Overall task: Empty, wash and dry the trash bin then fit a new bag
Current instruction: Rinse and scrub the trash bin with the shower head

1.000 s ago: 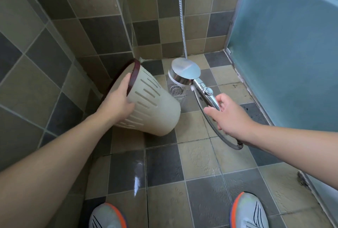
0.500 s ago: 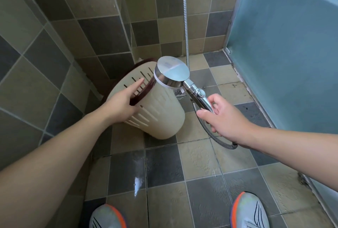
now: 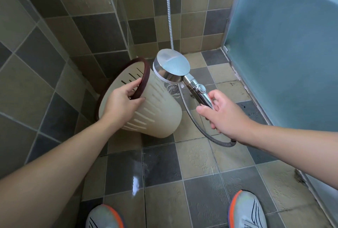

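Observation:
A cream slotted trash bin (image 3: 161,110) with a dark brown rim is tilted, its mouth turned up and to the left, its base near the floor. My left hand (image 3: 122,101) grips the rim, fingers inside the mouth and thumb outside on the wall. My right hand (image 3: 221,114) holds the handle of a chrome shower head (image 3: 172,68), which hangs just right of the bin's rim. The spray face points away, so I cannot see any water. The metal hose (image 3: 193,120) loops down under my right wrist.
Tiled walls close in on the left and behind. A frosted glass door (image 3: 283,45) stands at the right. A floor drain (image 3: 173,89) lies behind the bin. The floor tiles (image 3: 161,165) look wet. My two shoes (image 3: 247,211) show at the bottom edge.
My left hand has shifted from the bin's outer wall to gripping its rim, and the mouth has turned more toward me. The shower head has risen beside the rim.

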